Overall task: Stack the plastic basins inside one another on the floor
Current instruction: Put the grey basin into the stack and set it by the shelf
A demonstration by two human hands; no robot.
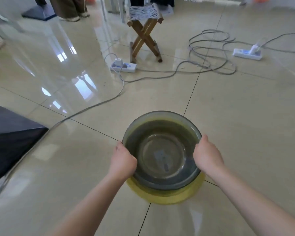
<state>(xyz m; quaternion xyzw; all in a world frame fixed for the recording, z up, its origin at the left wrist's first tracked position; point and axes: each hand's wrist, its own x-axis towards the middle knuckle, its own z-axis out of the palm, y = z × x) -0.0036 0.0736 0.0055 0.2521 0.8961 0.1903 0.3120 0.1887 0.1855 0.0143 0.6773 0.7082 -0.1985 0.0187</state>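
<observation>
Head view: left hand (122, 158) and right hand (207, 155) each closed on rim of grey basin (162, 150), held between them over yellow basin (167, 195) on tile floor (245, 125). Likely lowering in; keep rim level, centre over yellow one, release both sides together. Both basins round, smooth translucent plastic; floor glossy. Cable (85, 109) well left of left hand.

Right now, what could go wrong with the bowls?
The grey basin, held at its rim by the left hand and right hand, sits off-centre over the yellow basin, so it could jam crooked. The floor looks slick; the stack might slide.
</observation>
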